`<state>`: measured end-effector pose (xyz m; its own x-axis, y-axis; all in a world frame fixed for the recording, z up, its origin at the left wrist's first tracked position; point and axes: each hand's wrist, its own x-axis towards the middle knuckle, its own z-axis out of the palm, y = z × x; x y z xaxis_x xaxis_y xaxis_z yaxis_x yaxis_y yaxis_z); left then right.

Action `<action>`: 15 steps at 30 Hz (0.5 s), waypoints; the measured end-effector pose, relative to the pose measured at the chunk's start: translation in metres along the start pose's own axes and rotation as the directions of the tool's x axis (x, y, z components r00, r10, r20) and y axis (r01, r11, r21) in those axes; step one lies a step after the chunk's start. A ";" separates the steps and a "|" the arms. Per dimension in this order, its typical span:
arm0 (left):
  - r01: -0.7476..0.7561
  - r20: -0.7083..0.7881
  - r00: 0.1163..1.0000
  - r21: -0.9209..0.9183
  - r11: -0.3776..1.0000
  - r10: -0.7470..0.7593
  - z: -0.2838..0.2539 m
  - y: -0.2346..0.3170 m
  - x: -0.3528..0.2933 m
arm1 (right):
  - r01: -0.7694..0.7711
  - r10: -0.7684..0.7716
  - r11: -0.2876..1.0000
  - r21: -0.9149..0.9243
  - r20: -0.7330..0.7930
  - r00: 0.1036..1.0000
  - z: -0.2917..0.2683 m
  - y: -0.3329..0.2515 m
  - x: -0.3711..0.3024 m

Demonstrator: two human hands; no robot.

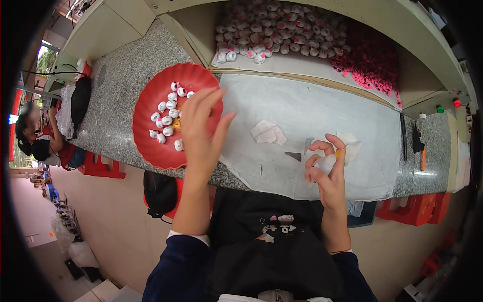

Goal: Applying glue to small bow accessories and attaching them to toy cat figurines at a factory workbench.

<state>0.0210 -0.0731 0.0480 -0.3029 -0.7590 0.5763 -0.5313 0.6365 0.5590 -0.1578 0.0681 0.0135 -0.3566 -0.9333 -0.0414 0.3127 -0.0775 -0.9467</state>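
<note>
My left hand (pixel 201 133) is over the right side of a red scalloped plate (pixel 147 113), its fingers stretched out and nothing visible in them. Small white rounded pieces with dark and pink marks (pixel 167 121) lie on the plate beside some yellow bits (pixel 176 125). My right hand (pixel 329 183) is above the white sheet (pixel 241 110), its fingers curled round a small white rounded piece (pixel 326 163). Something yellow (pixel 338 152) shows at one fingertip. A small grey blade-like piece (pixel 293 156) and a white scrap (pixel 268 132) lie on the sheet, left of that hand.
A shelf behind the sheet holds a heap of white rounded pieces (pixel 282 30) and a pile of small pink parts (pixel 370 65). An orange-handled tool (pixel 423 160) lies at the right. Red stools (pixel 412 209) stand below the counter. Another person (pixel 48 133) sits at far left.
</note>
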 end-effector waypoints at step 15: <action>-0.353 0.006 0.933 0.225 0.908 0.361 0.217 -0.004 0.101 | 0.000 0.002 1.000 0.012 -0.137 0.991 -0.031 -0.021 -0.017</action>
<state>-0.1790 -0.1825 -0.0253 -0.4790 -0.4792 0.7355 -0.5541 0.8149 0.1700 -0.1852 0.0967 0.0247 -0.4730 -0.8768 -0.0864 0.3229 -0.0813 -0.9429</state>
